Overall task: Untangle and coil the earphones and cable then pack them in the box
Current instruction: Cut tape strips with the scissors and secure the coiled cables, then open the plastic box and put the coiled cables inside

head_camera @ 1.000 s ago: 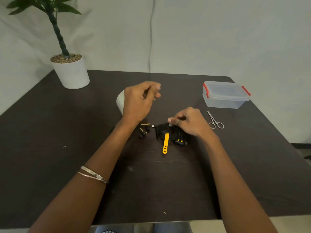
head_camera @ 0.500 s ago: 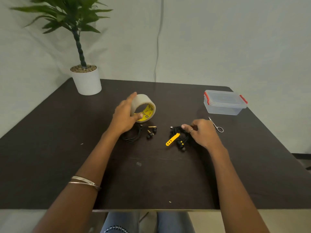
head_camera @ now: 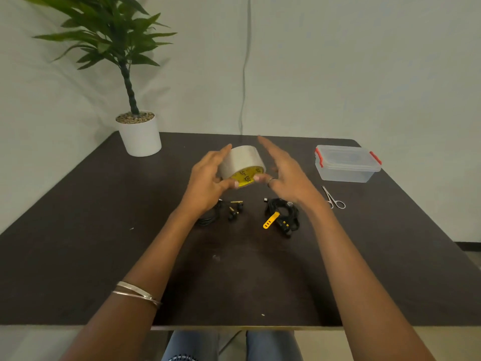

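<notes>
Change: half a second ago the right hand (head_camera: 286, 175) lay on the cable bundle and the left hand (head_camera: 208, 182) alone touched the tape roll (head_camera: 240, 164); now the roll is lifted between both hands, and the bundle lies free.
Table (head_camera: 78, 243): dark and broad, it carries everything within arm's reach.
Plant pot (head_camera: 140, 136): far left corner, well apart from the work.
Box (head_camera: 346, 164): clear, lid on with red clips, at the far right — parked there, I judge, until the coils are ready.
Tape roll: held above the table at the centre, yellow core facing the camera — likely brought in to bind a coil.
Left hand: curled round the roll's left side, thumb under the core; this is the holding grip.
Right hand: fingers straight and spread, thumb tip at the core's edge; it steadies rather than clamps.
Cable (head_camera: 282, 212): black bundle with a yellow strap (head_camera: 270, 220) sticking out, on the table below the right wrist, unheld.
Earphones (head_camera: 234, 211): loose beside their dark cord under the left wrist, not yet packed.
Scissors (head_camera: 333, 198): just right of the cable, near the box — handy for cutting tape.
</notes>
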Tool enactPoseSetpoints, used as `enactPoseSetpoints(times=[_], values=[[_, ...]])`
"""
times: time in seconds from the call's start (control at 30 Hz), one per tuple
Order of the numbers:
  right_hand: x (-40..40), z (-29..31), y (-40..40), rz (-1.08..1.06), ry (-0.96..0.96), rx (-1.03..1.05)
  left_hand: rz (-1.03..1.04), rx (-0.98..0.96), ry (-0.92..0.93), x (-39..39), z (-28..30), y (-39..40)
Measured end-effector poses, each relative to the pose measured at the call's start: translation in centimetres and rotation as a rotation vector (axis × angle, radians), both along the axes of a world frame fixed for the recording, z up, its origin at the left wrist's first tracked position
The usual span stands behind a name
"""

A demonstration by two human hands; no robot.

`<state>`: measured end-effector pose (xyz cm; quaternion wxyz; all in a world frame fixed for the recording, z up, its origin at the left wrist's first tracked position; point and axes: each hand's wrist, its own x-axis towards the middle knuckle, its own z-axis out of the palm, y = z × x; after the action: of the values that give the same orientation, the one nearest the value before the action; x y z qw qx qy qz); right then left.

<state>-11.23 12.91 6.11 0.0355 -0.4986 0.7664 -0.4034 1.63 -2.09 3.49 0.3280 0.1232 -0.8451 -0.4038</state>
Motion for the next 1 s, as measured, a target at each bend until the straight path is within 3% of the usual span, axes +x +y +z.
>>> enactPoseSetpoints(times=[0.2, 0.3, 0.43, 0.53, 0.67, 0.73, 0.83, 0.9, 1.0], values=[[-1.0, 3.0, 5.2, -0.007, -0.125, -0.006, -0.246, 0.005, 0.014, -1.6, 1.9, 2.9], [-1.8, 2.6, 9.6, -0.176, -0.133, 0.037, -0.260, -0.131, 0.008, -3.0, 1.6, 4.7], [-2.9, 0.1, 14.6, -0.620, 0.188, 0.182, -0.196, -0.066, 0.036, -4.1, 0.7, 6.4], [-3.1, -2.0, 17.1, -0.790, 0.311, 0.285, -0.132, -0.093, 0.037, -5.0, -0.4, 7.4], [-2.9, -3.8, 18.4, -0.888, 0.257, 0.552, -0.133, -0.064, -0.006, -5.7, -1.1, 7.9], [-2.9, -4.1, 18.5, -0.912, 0.178, 0.588, -0.143, -0.036, -0.029, -6.0, -1.3, 8.1], [-3.4, -3.2, 18.7, -0.929, 0.064, 0.603, -0.165, 0.047, -0.072, -6.7, -1.2, 8.3], [-4.3, -2.1, 18.8, -0.939, 0.162, 0.565, -0.182, 0.128, -0.097, -7.7, -0.9, 8.3], [-6.2, 0.4, 17.5, -0.944, 0.201, 0.221, -0.207, 0.325, -0.104, -10.1, -0.3, 8.6]])
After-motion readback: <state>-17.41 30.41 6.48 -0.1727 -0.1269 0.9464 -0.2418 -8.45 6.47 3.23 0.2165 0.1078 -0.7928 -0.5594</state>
